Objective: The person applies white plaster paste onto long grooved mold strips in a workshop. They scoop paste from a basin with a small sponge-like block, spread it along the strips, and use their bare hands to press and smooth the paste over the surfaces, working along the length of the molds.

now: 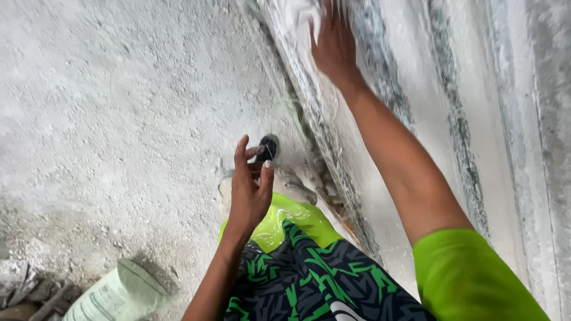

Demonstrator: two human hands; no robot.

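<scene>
The right hand [334,44] reaches up and presses a white cloth [297,21] flat against the dusty white wall [416,71], fingers spread over it. The left hand [250,190] hangs lower with its fingers loosely curled and apart, pinching a small dark object [267,145] at the fingertips; what it is cannot be told. Below lies the powder-covered floor [119,119], with a pale green sack [116,294] near the bottom edge.
</scene>
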